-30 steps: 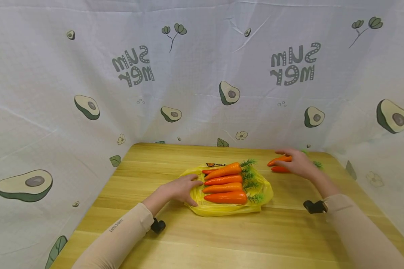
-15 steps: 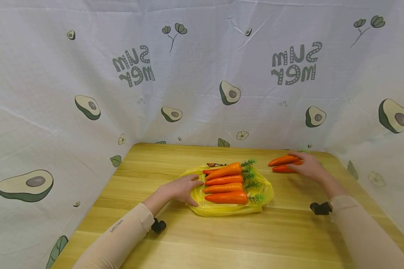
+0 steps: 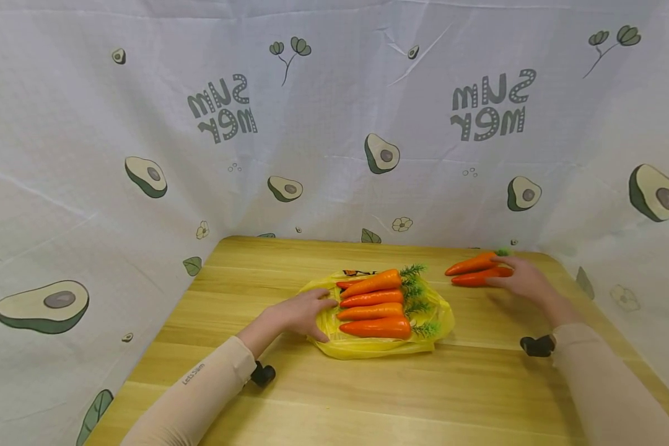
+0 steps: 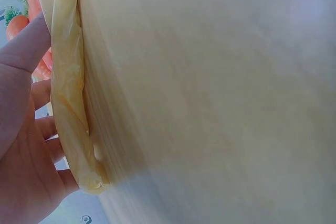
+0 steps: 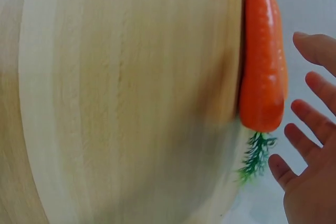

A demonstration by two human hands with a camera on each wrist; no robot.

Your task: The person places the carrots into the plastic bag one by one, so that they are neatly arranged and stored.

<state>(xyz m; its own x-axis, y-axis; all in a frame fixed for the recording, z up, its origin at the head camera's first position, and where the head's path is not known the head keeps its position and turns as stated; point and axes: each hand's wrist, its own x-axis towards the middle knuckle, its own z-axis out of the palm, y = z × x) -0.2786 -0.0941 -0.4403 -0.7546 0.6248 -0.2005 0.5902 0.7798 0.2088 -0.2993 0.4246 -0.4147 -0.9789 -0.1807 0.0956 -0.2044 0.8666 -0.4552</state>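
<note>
My left hand (image 3: 303,313) lies at the left edge of a yellow plastic bag (image 3: 362,352), fingers spread and thumb apart, touching the plastic. In the left wrist view, the bag's rolled edge (image 4: 68,87) partly hides the fingertips. Several orange toy carrots (image 3: 370,312) with green tops lie in a row on the bag, tips toward that hand. Farther right, my right hand (image 3: 526,284) hovers by the tops of two more carrots, a rear one (image 3: 471,264) and a redder front one (image 3: 476,277). Its fingers are spread apart, with a carrot (image 5: 262,72) beside them.
The wooden table (image 3: 368,396) extends in front of the bag. A white curtain (image 3: 323,124) printed with avocados hangs along its back and sides. Small black cameras (image 3: 537,345) are strapped to both wrists.
My right hand has drawn back to the right along the two carrots, uncovering more of them. My left hand and the carrots on the bag stay in place.
</note>
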